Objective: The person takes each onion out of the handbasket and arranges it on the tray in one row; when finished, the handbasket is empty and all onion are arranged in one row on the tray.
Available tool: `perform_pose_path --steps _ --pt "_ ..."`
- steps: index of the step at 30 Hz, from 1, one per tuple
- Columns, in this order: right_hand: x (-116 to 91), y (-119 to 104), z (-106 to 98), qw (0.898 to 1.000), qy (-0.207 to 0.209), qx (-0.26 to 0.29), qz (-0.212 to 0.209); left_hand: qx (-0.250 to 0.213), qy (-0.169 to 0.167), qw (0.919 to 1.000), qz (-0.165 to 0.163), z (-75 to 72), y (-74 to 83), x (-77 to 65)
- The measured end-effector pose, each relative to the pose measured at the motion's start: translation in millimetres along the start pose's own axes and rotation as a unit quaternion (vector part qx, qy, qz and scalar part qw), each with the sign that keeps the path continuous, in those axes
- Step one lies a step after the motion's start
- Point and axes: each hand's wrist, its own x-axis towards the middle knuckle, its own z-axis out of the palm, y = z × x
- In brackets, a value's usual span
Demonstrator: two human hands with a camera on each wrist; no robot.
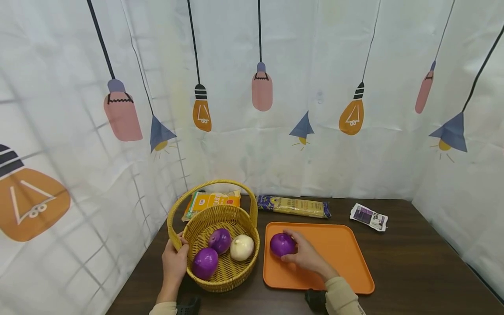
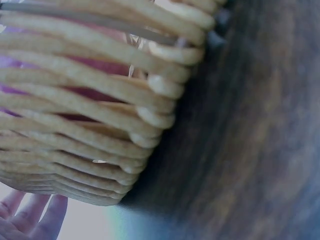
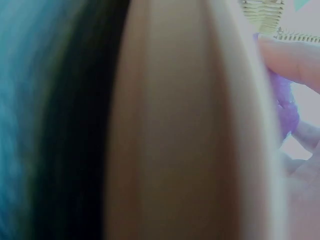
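My left hand grips the yellow wicker basket at its left rim, beside the foot of the tall handle. Two purple onions and a white onion lie inside. Over the left part of an orange tray, my right hand holds another purple onion between thumb and fingers. In the left wrist view the woven basket wall fills much of the picture, with fingertips at its edge. A blurred sleeve covers most of the right wrist view, leaving the held onion partly visible.
Behind the basket lies an orange-and-yellow food packet. A long yellow-and-blue packet rests behind the tray, and a small white-and-purple pouch at the back right. A patterned curtain hangs around the dark table.
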Motion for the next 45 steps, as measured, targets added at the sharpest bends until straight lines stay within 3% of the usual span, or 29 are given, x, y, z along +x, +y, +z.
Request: perform_pose_path --steps 14,31,45 --pt "4 -7 16 0.999 0.010 -0.002 -0.043 -0.004 0.004 1.0000 -0.003 1.1 -3.3 1.5" --pt "8 -5 27 0.998 0.060 0.014 -0.022 0.001 0.007 1.0000 -0.004 1.2 -4.3 2.6" --pt "9 -3 26 0.998 0.054 0.013 -0.026 -0.004 0.007 1.0000 -0.001 0.9 -4.4 1.7"
